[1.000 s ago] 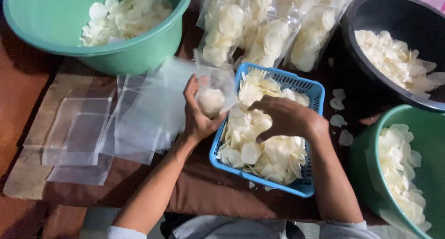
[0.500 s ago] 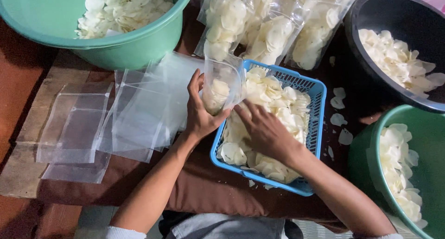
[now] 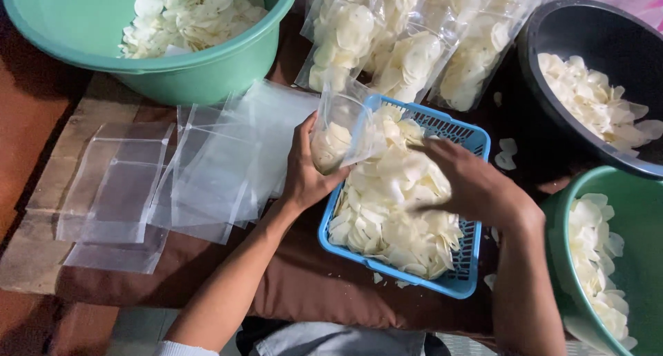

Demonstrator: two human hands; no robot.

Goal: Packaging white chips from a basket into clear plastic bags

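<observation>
Head view: filled bags [image 3: 407, 45] crowd behind the blue basket [image 3: 476, 142].

bags [image 3: 207, 169]: clear glossy plastic | basket [image 3: 476, 149]: blue plastic mesh | basins [image 3: 207, 66]: smooth plastic | board [image 3: 41, 211]: rough wood

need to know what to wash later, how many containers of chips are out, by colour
green tubs: 2, one top left, one bottom right
black tub: 1
blue basket: 1
total: 4

The left hand holds a clear bag at the basket; the right hand is in the chips.
</observation>
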